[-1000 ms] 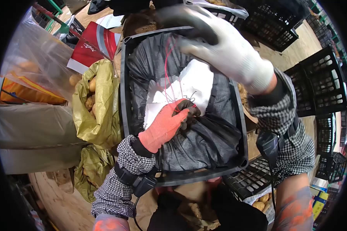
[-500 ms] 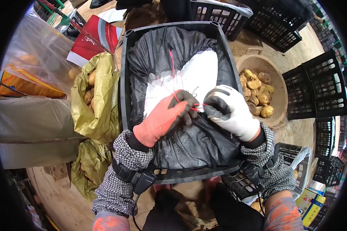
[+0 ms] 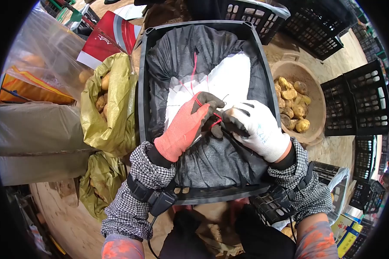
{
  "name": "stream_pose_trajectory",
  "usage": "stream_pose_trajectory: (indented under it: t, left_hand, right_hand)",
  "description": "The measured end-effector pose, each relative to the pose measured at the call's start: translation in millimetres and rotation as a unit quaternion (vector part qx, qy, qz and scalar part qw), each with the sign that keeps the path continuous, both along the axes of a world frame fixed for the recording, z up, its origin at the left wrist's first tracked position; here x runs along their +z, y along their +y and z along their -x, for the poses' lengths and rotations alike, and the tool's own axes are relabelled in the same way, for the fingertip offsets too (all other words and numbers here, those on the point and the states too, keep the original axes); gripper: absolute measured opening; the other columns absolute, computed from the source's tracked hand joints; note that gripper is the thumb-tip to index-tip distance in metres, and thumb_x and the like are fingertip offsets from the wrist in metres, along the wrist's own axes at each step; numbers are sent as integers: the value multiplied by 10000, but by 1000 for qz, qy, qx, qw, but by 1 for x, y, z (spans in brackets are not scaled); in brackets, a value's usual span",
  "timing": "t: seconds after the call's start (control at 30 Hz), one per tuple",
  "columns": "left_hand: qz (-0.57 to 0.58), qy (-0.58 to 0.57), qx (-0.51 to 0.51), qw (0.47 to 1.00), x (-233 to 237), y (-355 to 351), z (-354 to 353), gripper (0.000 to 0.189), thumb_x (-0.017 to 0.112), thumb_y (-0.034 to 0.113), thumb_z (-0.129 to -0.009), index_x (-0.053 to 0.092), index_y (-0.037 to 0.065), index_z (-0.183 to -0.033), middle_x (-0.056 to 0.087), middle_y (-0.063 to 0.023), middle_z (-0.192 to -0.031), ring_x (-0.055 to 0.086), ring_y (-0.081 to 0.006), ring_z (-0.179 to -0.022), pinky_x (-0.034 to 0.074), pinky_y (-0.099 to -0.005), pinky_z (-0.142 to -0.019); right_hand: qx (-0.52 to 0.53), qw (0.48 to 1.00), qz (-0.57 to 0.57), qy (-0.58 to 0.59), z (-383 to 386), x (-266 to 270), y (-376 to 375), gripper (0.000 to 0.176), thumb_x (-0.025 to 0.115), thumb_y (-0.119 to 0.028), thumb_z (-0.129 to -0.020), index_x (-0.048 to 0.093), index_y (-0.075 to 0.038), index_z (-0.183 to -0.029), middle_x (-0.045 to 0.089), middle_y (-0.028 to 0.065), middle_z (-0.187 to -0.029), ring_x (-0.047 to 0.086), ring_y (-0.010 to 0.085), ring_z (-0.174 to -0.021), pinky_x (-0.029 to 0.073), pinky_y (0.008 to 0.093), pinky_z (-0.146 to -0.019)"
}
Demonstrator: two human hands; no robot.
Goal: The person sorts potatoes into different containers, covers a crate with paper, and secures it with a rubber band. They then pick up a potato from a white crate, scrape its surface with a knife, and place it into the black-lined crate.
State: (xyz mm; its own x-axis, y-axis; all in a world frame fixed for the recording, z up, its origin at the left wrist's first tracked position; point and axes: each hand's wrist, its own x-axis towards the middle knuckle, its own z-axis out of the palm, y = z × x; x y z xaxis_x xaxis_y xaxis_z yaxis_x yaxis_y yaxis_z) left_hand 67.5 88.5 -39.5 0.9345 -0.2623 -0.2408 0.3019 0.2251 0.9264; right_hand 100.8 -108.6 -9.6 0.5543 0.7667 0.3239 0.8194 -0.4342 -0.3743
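Observation:
A red string (image 3: 195, 64) runs over the black cloth-like liner (image 3: 212, 166) that fills a black plastic crate (image 3: 143, 103). My left hand (image 3: 188, 123), in an orange glove with dark fingertips, pinches the string near the middle. My right hand (image 3: 257, 129), in a white glove with dark fingertips, is closed on the same string close beside it. A short red loop shows between the two hands. Beneath them lies a white sheet (image 3: 229, 77) with some dark writing, partly covered by my hands. What the liner encloses is hidden.
Left of the crate stands a yellow-green woven sack (image 3: 95, 125) of potatoes, with another sack (image 3: 101, 185) below it. At right is a brown basin (image 3: 319, 103) of potatoes. Black crates (image 3: 354, 101) are stacked farther right. A red-and-white bag (image 3: 106, 39) lies at upper left.
My hands have drawn closer together. The right hand has turned more palm-down, and the stretch of string between them is shorter. The view has shifted slightly.

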Motion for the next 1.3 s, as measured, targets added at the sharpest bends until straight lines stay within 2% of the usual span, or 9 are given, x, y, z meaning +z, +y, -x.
stream_pose_trajectory:
  t: [0.27, 0.43, 0.47, 0.63, 0.73, 0.83, 1.03, 1.2, 1.3]
  left_hand:
    - [60, 12, -21, 998, 1, 5, -2, 537, 432, 484, -985, 509, 20, -1244, 644, -114, -924, 622, -147, -613, 485, -259, -557]
    - [-19, -38, 66, 997, 13, -1, -2, 425, 507, 246, -967, 447, 30, -1329, 645, -127, -971, 606, -117, -647, 483, -220, -554]
    - [-20, -54, 91, 994, 17, 2, -2, 449, 566, 40, -904, 428, 26, -1331, 627, -84, -1053, 607, -130, -923, 502, -252, -780]
    - [-22, -272, 393, 878, 48, 8, 6, 503, 707, 44, -785, 496, 22, -1240, 564, -112, -1071, 570, -191, -929, 493, -283, -814]
    - [-415, -478, 220, 742, 50, 34, 26, 432, 805, 191, -674, 603, 59, -1033, 555, -119, -1035, 556, -267, -949, 465, -396, -917]
    - [-533, -501, 117, 672, 55, -1, 46, 430, 810, 378, -581, 632, 121, -878, 555, -93, -1067, 507, -298, -1031, 283, -601, -1047]
    - [-587, -483, 68, 646, 52, -17, 33, 421, 794, 329, -559, 621, 121, -881, 545, -53, -1113, 501, -285, -1052, 248, -624, -1058]
    - [-566, -471, 51, 674, 39, -12, 24, 359, 796, 190, -553, 619, 108, -854, 554, -64, -1063, 512, -283, -1030, 281, -587, -1054]
    - [-367, -353, 48, 859, 39, 6, 29, 221, 752, 116, -663, 620, 75, -836, 574, -97, -992, 530, -313, -1007, 296, -523, -1063]
  right_hand:
    - [21, 998, 18, -52, 0, -2, 6, 356, 691, -96, -693, 616, -94, -1041, 634, 82, -984, 622, 278, -908, 505, 376, -742]
    - [-28, 995, 56, 78, -1, 6, 5, 276, 686, -74, -729, 616, -65, -996, 635, 117, -906, 634, 279, -792, 495, 362, -694]
    - [-16, 976, 41, 211, -6, 9, 2, 261, 664, -129, -781, 616, -57, -1027, 632, 111, -848, 637, 270, -756, 501, 365, -685]
    - [-100, 705, -116, 692, -14, 28, -6, 148, 595, -190, -927, 609, -42, -930, 521, -59, -673, 446, 12, -544, 351, 163, -490]
    - [-134, 682, -120, 709, -15, 32, -10, 153, 607, -194, -923, 600, -42, -911, 515, -53, -659, 435, 23, -513, 345, 169, -470]
    - [-123, 664, -130, 726, -16, 30, -12, 157, 612, -201, -923, 597, -46, -905, 521, -47, -650, 441, 30, -505, 345, 172, -465]
    - [-96, 660, -147, 731, -13, 32, -15, 166, 604, -211, -929, 601, -45, -919, 523, -46, -649, 446, 30, -508, 352, 173, -466]
    - [-92, 671, -147, 721, -15, 30, -20, 216, 581, -234, -945, 609, -21, -971, 525, -48, -695, 457, 12, -572, 382, 157, -507]
    - [-64, 691, -173, 699, -26, 9, -29, 173, 597, -205, -923, 616, -44, -983, 595, 0, -717, 553, 91, -601, 443, 217, -544]
